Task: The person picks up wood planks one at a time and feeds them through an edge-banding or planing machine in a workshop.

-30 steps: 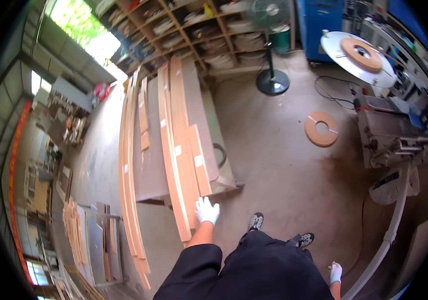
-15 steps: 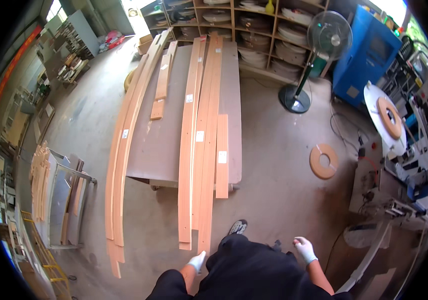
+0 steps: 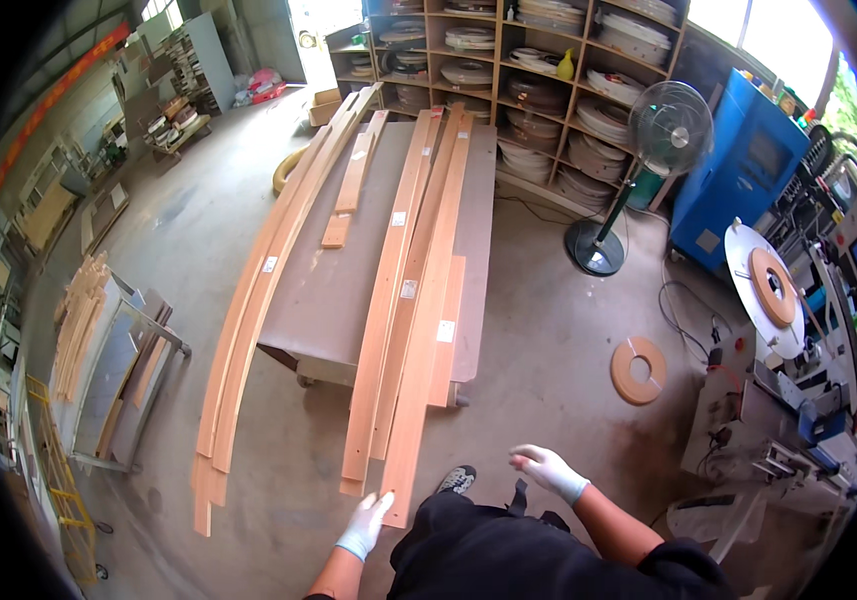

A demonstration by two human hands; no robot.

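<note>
My left hand point(image 3: 365, 526), in a white glove with bare fingertips, grips the near end of a long light-brown wooden plank point(image 3: 410, 440). Its thumb lies on top, while the fingers underneath are partly hidden. My right hand point(image 3: 548, 473), gloved the same way, hovers right of the plank with loosely bent fingers and nothing visible in it. Beside the held plank lie other long planks point(image 3: 376, 370) and a shorter labelled board point(image 3: 447, 345). All rest on a grey wheeled table point(image 3: 308, 305), their near ends jutting past its edge.
Further long planks point(image 3: 248, 310) lie along the table's left side, near two short boards point(image 3: 353, 175). At right stand a fan point(image 3: 598, 245), a blue cabinet point(image 3: 738, 170) and a machine point(image 3: 788, 400). A brown edging roll point(image 3: 638, 370) lies on the floor. A loaded cart point(image 3: 113, 400) stands left.
My left hand has come forward and taken hold of the plank's near end. The right hand has moved forward and left, toward the planks. The view has shifted with my head.
</note>
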